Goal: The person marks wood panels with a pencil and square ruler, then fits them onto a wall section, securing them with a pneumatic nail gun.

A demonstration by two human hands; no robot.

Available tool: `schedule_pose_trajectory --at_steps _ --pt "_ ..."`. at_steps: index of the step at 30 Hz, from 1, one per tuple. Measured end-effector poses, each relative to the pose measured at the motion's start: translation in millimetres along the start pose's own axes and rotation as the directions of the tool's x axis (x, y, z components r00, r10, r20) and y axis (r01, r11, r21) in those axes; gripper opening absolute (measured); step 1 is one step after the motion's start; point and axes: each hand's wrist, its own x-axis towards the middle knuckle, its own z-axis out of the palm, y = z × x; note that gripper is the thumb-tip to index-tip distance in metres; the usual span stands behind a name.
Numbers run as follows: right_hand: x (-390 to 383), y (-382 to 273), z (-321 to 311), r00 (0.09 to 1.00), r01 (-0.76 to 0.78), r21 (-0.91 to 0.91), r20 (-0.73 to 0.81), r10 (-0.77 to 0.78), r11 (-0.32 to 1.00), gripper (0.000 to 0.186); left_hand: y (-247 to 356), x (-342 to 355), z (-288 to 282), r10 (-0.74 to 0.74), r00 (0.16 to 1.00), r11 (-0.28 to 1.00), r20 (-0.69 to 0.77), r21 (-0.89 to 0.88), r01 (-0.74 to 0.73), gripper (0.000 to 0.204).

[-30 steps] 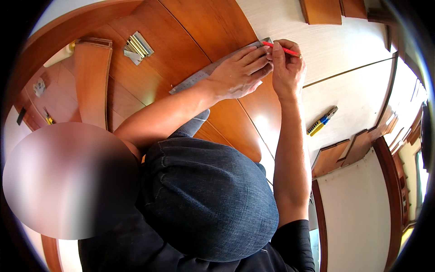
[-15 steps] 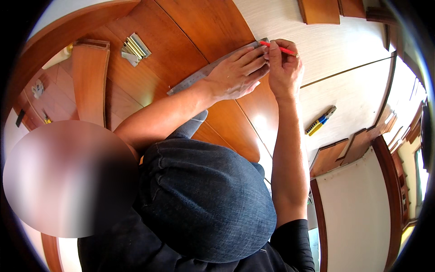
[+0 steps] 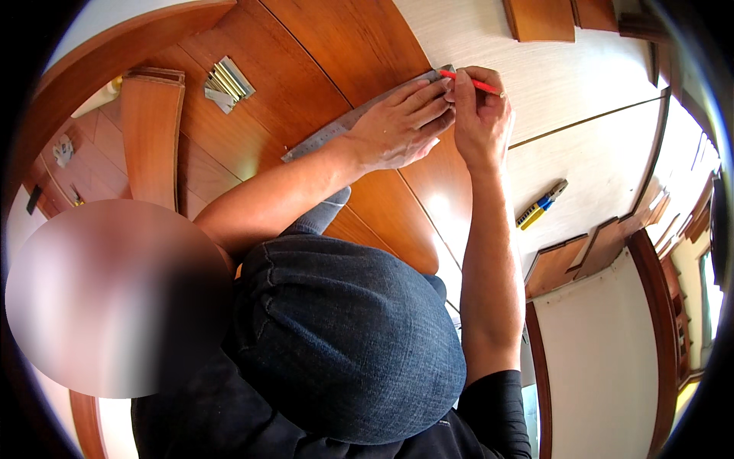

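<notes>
Brown planks (image 3: 359,46) lie under a grey ruler (image 3: 324,136), beside pale panels (image 3: 589,172).

Wooden planks (image 3: 425,217) are being brightly lit and spotted with glare; straight edges are being bent, and the lower left is being blurred.

No wording, label, number or sign can be read; the grey metal straightedge (image 3: 325,136) under the left hand (image 3: 394,126) carries faint marks too small to make out, the dark patches on the handle of the blue-and-yellow pliers (image 3: 540,204) form no legible lettering, and the red pencil (image 3: 487,87) shows no readable print
</notes>
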Motion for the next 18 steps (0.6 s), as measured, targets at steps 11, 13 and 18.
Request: schedule_pose_trajectory --at_steps 11,13,18 --pt "1.1 -5.0 -0.2 0.999 0.046 -0.113 0.015 -0.044 0.993 0.021 0.3 1.0 -0.6 -0.001 1.0 1.0 0.013 0.02 0.001 0.054" --pt "3.3 -5.8 -0.8 0.997 0.075 -0.122 0.02 -0.073 0.99 0.019 0.4 1.4 -0.7 0.002 1.0 1.0 0.007 0.011 -0.002 0.054" --pt "-4.1 4.8 -6.5 0.987 0.083 -0.011 -0.139 -0.084 0.996 0.015 1.5 3.3 -4.5 -0.004 1.0 1.0 0.0 -0.027 0.004 0.05"
